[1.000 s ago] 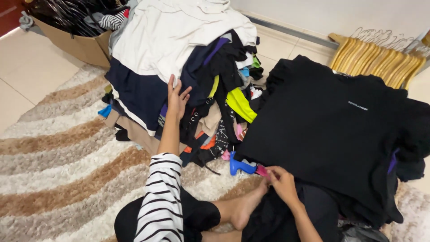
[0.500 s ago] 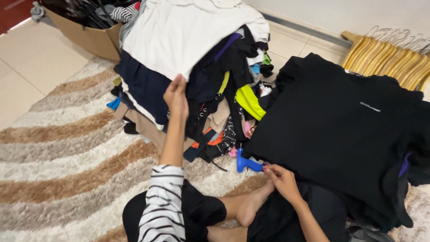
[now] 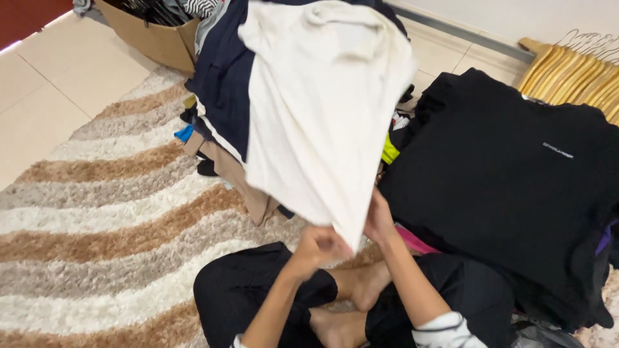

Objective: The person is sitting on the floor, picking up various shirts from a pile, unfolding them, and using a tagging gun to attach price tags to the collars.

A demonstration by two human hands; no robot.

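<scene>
Left hand point(image 3: 320, 246): lower centre of the frame, clenched on the bottom edge of the cream garment point(image 3: 322, 116).
Right hand point(image 3: 378, 219): just right of it, gripping the same hem.
Cream garment: hangs from the clothes pile point(image 3: 222, 96) at upper centre, down to both hands.
Black shirt point(image 3: 516, 174): spread flat, right of frame.
Wooden hangers point(image 3: 574, 71): upper right.
Rug point(image 3: 103, 219): striped, shaggy, left.

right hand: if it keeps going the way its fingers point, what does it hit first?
The right hand points up and away, already against the cream garment. Straight on it would likely meet that cloth first, then the clothes pile behind it; depth is unclear.
</scene>
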